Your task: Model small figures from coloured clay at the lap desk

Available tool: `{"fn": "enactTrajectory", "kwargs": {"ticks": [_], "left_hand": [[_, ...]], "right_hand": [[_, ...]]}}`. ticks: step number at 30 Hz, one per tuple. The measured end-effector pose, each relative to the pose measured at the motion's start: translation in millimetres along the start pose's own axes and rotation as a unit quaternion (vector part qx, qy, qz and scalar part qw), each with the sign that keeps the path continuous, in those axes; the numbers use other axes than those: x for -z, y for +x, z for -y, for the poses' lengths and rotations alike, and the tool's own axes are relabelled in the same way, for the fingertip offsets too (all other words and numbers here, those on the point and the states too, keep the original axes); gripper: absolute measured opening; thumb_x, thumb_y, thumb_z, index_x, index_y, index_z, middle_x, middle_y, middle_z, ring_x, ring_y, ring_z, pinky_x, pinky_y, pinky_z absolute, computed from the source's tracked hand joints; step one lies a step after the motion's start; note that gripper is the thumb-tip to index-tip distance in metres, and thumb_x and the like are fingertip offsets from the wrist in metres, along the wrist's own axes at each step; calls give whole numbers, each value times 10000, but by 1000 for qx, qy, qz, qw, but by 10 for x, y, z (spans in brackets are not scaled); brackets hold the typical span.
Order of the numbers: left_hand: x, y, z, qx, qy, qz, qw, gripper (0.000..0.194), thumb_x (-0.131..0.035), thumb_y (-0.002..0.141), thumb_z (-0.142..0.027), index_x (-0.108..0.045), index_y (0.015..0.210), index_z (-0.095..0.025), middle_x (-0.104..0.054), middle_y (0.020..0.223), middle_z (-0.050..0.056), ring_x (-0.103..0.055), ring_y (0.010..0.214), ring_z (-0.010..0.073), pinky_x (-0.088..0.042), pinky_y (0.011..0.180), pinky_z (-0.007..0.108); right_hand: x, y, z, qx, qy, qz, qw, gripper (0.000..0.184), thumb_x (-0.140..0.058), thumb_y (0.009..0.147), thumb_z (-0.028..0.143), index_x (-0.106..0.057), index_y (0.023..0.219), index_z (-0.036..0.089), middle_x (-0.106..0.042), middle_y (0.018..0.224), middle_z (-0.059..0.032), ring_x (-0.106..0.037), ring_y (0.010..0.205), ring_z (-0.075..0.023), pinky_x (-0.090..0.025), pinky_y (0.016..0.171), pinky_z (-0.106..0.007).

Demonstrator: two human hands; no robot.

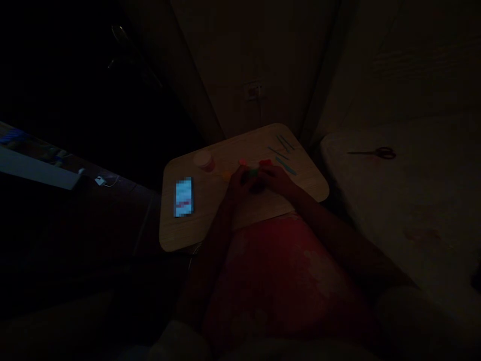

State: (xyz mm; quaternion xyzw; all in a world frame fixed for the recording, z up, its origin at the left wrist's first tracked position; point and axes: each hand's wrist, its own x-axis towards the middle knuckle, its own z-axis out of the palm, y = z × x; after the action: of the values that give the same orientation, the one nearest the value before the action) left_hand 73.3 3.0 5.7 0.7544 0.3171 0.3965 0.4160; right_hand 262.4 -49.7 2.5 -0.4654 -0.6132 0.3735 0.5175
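Note:
In dim light my left hand (238,182) and my right hand (277,179) meet over the small table (210,210), fingers curled in. Between their fingertips shows a small green lump (254,172), which looks like modelling clay. Just beyond them lie an orange-pink piece (243,162) and a red piece (266,163). A yellow-orange bit (226,175) sits left of my left hand. Several thin blue-green sticks, perhaps modelling tools (286,166), lie beyond my right hand. The darkness hides the finer finger detail.
A lidded tub (204,160) stands at the table's back left. A lit phone (184,197) lies at its left side. On the pale surface (376,195) to the right are scissors (376,153). A wall socket (254,91) with a cable is behind the table.

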Motion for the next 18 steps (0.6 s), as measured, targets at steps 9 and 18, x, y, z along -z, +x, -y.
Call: {"fn": "enactTrajectory", "kwargs": {"ticks": [9,18], "left_hand": [[-16,0,-38,17,12,40,999,513,-606,959,-674,-700,922,-170,-739,908,64,-652,847,208,-533,821,335],[34,-16,-83,77,-23,72,994,547,-609,934,-654,-626,672,-174,-578,632,0,-497,617,142,-403,602,283]], "right_hand": [[21,14,-65,-5,-33,13,999,537,-592,942,693,-653,758,193,-581,736,-22,-523,712,-174,-410,671,-316],[11,9,-69,-12,-41,41,998,502,-696,875,683,-701,781,190,-626,711,-12,-534,678,-162,-410,647,-300]]}}
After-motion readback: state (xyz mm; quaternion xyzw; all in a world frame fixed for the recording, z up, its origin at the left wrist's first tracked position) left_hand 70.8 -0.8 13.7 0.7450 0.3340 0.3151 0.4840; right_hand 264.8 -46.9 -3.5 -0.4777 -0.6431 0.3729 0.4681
